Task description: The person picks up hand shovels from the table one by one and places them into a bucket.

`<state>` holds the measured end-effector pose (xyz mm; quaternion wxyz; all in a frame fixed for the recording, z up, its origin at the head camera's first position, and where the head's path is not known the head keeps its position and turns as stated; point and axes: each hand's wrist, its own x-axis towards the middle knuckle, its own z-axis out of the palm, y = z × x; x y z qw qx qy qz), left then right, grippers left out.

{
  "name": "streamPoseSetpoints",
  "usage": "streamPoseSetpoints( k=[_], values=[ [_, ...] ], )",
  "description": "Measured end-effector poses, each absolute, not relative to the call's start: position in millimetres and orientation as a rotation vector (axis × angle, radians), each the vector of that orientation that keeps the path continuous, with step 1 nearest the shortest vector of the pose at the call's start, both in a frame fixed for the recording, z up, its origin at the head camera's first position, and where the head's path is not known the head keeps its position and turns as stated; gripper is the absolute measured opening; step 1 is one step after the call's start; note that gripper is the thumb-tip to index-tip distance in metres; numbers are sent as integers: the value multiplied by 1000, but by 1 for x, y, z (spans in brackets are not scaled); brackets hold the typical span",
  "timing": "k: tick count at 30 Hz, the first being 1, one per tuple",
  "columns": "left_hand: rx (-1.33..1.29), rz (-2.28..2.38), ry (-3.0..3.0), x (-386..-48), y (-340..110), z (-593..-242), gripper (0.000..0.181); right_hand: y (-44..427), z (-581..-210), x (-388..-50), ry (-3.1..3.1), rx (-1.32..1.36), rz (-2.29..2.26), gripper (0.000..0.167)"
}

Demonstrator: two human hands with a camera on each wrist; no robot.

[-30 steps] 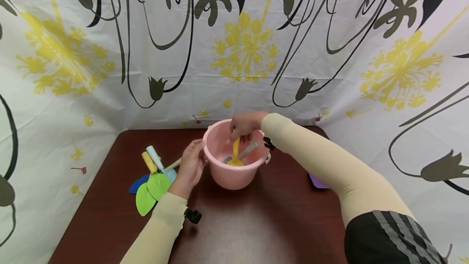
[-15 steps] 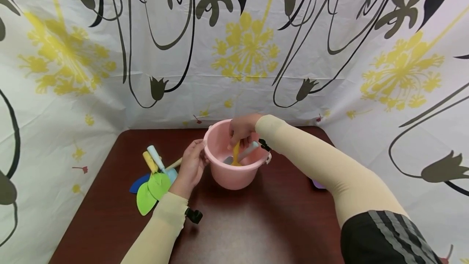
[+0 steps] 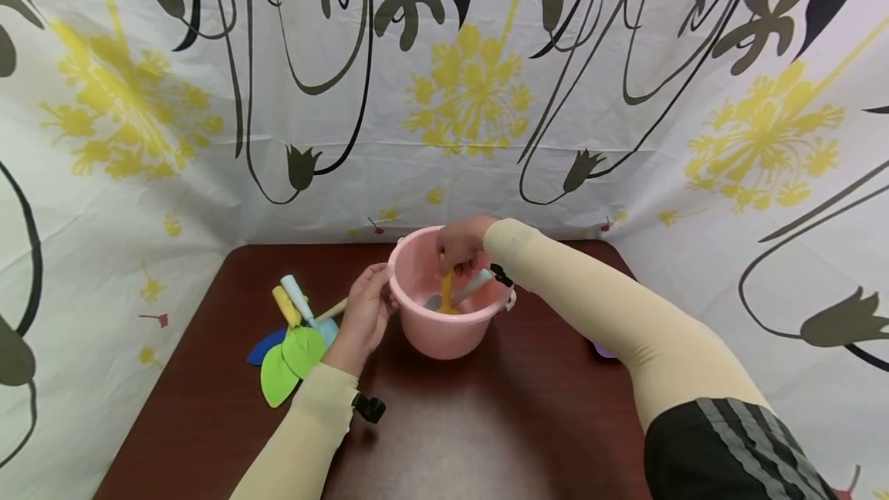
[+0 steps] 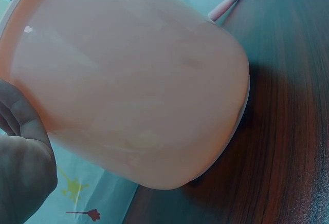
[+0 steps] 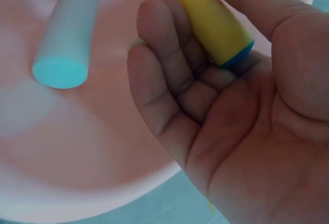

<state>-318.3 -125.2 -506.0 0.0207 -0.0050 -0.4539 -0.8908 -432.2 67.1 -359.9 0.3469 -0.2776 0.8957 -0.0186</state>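
Note:
A pink bucket [image 3: 444, 334] stands at the far middle of the table. At its left side my left hand [image 3: 364, 311] grips the rim; in the left wrist view the bucket wall fills most of the picture. My right hand [image 3: 464, 244] reaches into the bucket and holds a yellow-handled tool [image 3: 447, 292] upright, its lower end down inside. The right wrist view shows the yellow handle [image 5: 211, 18] with a blue end between thumb and fingers. Beside it a tool with a light blue handle [image 3: 475, 282] leans inside the bucket. The bucket's bottom is mostly hidden.
Left of the bucket lies a pile of hand tools: a yellow handle [image 3: 286, 305], a light blue handle [image 3: 296, 297], a blue blade [image 3: 266, 346] and green leaf-shaped pieces [image 3: 279, 376]. A purple object [image 3: 604, 350] lies at the right, partly behind the right arm. A patterned curtain [image 3: 451, 199] hangs behind.
My right hand has shifted slightly left and turned the yellow tool, whose wide lower end now looks narrower. My left hand stays on the rim, and the bucket has hardly moved.

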Motion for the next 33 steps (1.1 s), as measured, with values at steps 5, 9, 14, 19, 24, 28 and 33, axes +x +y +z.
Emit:
streamPoseSetpoints(
  k=[5,9,14,19,24,28,33],
  values=[
    [-22,-2762,-1402,-318,-124,-507,8,69,-362,-430,2327,-714,-37,30],
    [-22,-2763,-1382,-318,-124,-508,5,70,-364,-431,2339,-695,-79,30],
    [-16,-2766,-1375,-318,-124,-509,5,73,-365,-433,2348,-674,-128,28],
    [-4,-2767,-1373,-318,-124,-508,5,74,-367,-436,2356,-681,-162,26],
    [-6,-2772,-1377,-318,-124,-508,4,74,-368,-436,2385,-729,-123,31],
    [-8,-2771,-1383,-319,-124,-508,6,74,-365,-434,2423,-712,-123,29],
    [-6,-2775,-1372,-319,-124,-507,6,78,-357,-430,2464,-743,-104,35]
  ],
)
